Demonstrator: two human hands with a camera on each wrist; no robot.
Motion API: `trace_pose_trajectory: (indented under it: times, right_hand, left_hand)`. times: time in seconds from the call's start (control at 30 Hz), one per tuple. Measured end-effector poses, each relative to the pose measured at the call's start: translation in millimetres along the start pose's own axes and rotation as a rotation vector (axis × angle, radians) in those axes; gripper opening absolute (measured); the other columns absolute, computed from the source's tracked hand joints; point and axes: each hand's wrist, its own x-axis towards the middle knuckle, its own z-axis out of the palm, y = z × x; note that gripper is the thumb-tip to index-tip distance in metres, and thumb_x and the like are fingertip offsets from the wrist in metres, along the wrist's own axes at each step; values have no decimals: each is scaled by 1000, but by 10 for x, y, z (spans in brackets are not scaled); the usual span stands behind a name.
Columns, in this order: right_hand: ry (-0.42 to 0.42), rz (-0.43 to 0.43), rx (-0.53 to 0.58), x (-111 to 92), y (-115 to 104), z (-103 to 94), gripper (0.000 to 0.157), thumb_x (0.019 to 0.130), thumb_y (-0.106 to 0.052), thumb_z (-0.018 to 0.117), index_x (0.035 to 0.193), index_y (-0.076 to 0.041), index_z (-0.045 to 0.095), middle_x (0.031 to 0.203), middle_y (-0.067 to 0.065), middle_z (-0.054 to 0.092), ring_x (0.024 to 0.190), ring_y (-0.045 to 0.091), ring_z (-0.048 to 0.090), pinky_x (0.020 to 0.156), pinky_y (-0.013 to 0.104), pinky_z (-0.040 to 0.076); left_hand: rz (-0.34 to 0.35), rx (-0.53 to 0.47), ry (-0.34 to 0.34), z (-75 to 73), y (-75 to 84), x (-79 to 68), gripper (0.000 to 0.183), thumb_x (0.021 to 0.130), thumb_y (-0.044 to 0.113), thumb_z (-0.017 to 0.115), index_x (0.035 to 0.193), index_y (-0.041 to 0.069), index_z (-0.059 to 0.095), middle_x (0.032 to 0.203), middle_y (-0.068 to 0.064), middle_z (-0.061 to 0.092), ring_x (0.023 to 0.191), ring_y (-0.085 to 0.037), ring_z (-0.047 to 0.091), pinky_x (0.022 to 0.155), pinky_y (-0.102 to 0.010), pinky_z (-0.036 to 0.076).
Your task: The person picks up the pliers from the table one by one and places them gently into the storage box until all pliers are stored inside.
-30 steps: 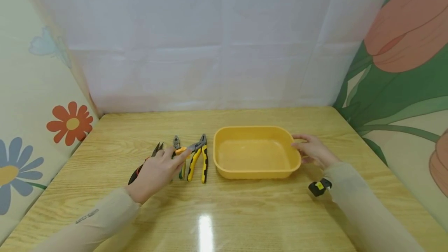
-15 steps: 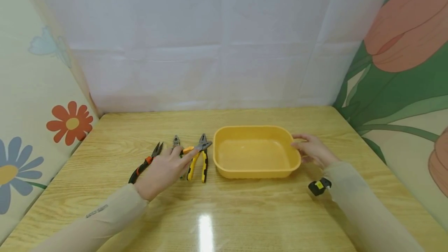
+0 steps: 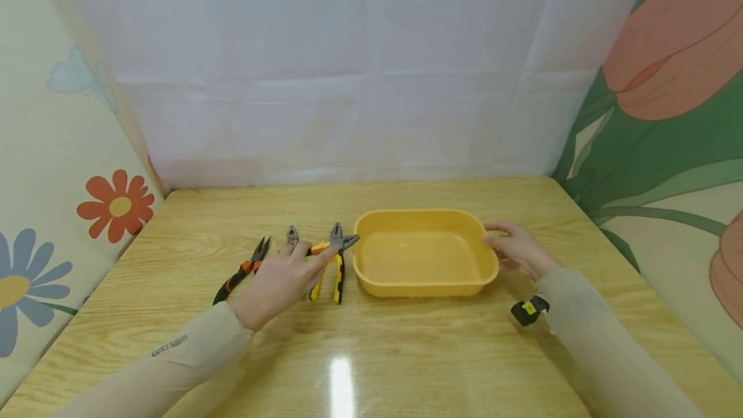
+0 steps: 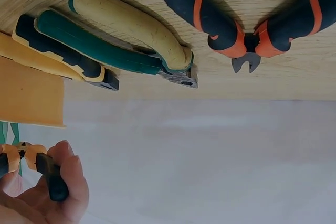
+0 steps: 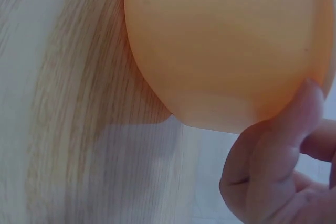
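My left hand (image 3: 277, 288) holds a pair of pliers with orange and black handles (image 4: 51, 177) above the table tools. The grey jaws of these pliers point right, near the left rim of a yellow plastic basin (image 3: 426, 289). At the basin's right end my right hand (image 3: 521, 251) grips the rim; in the right wrist view its thumb (image 5: 294, 124) lies against the wall. Beneath the left hand are yellow-and-black pliers (image 3: 339, 279) and pliers with green and cream handles (image 4: 100, 43), both partly hidden in the head view.
Black-and-orange long-nose pliers (image 3: 237, 280) lie on the wooden table (image 3: 429, 353) at the left. A small black box with a yellow mark (image 3: 529, 309) sits at the right wrist. Behind the table hangs a white cloth (image 3: 371, 82); patterned panels flank both sides.
My left hand has moved right with the held pliers, bringing their jaws close to the basin's left rim. The long-nose pliers are more exposed. The right hand and basin stay put.
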Motion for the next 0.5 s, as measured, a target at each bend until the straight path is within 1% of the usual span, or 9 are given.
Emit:
trace_pose_trajectory:
  times: [0.07,0.17,0.2,0.27,0.4,0.5]
  right_hand:
    - [-3,-2,4,-3,-4,1,56,100,-12,50,147,6,27,88,2,62,69,9,60,57,26,53]
    - [-9,-3,8,-6,-7,3,56,101,-12,50,148,6,26,90,4,61,69,9,59,57,27,54]
    - [-9,-3,7,-8,-6,3,56,101,-12,50,148,6,26,91,4,61,69,10,60,57,27,54]
    - [-9,-2,1,-6,-1,0,56,101,-13,50,148,6,27,92,5,61,70,10,59,57,27,53]
    - [-7,-2,-6,-2,5,-4,56,101,-13,50,148,5,27,92,5,61,70,10,59,57,27,53]
    - [-7,-2,-2,1,5,-5,56,100,-13,50,148,5,27,91,4,61,70,9,59,57,26,53]
  left_hand:
    - [-1,12,1,-1,8,17,44,90,23,70,132,15,61,86,-16,58,56,-21,52,39,-25,41]
    - [0,33,14,8,21,37,44,88,24,73,130,16,62,86,-15,59,56,-22,54,38,-25,41]
    - [-1,40,10,8,28,45,50,83,23,78,130,16,62,87,-15,60,56,-22,54,38,-25,41]
    - [0,48,4,9,41,58,52,82,24,79,131,17,61,87,-15,60,55,-22,53,37,-24,39]
    - [8,60,-19,14,60,86,53,84,26,78,133,18,59,86,-14,59,52,-19,49,36,-22,35]
    - [20,67,-32,21,71,111,51,85,27,76,132,19,58,86,-14,60,54,-20,51,35,-23,35]
